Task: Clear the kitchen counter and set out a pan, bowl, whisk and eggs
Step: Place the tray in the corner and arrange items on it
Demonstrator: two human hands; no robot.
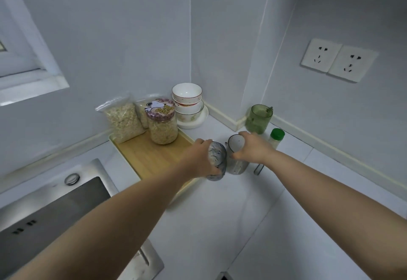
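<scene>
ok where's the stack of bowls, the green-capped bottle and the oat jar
stack of bowls (187, 92): head view, inside of the top bowl
green-capped bottle (277, 135): head view, on its green cap
oat jar (163, 131): head view, on the glass body below the lid

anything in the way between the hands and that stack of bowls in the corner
Nothing visible: only bare counter lies before the stack of bowls; the oat jar stands left of that path. But the left hand grips a blue cup, the right hand a grey cup.
</scene>
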